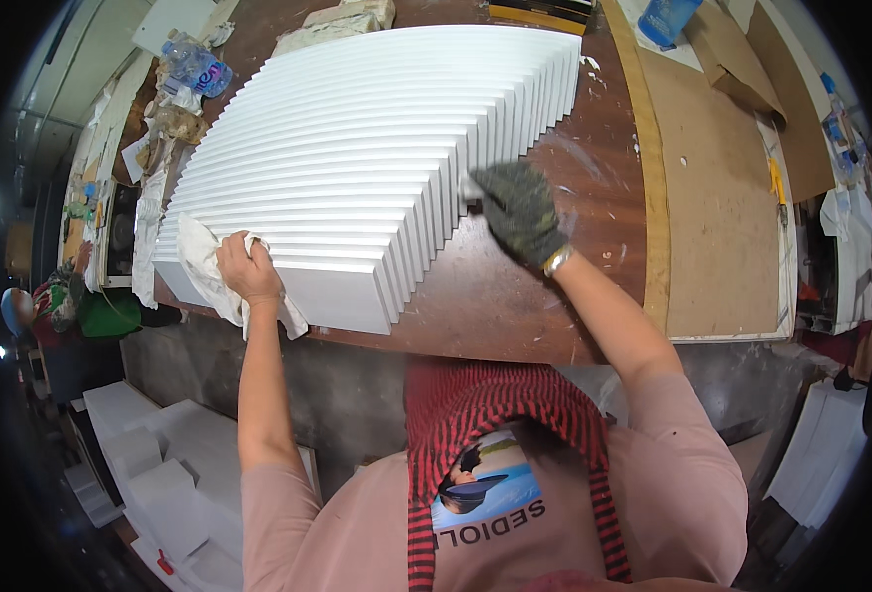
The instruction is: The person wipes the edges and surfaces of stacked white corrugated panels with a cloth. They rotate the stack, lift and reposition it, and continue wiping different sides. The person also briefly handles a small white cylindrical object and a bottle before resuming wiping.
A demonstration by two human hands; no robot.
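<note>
A row of white panels (357, 148) stands close together on the brown tabletop, its right end stepped like a staircase. My bare left hand (249, 268) is closed on a crumpled white cloth (199, 255) at the near left of the panels, and part of the cloth hangs over the front panel's face. My right hand (517, 212), in a dark green patterned glove, is at the stepped right end. Its fingers are curled together, slightly blurred, with something small and whitish at their tips that I cannot make out.
Left of the panels stand a clear plastic bottle (195, 65) and crumpled wrapping. Behind them lies a whitish block (329, 28). On the right are a brown board (717, 237), a blue container (667, 20) and bent cardboard (801, 109). White boxes (164, 483) sit below the table at left.
</note>
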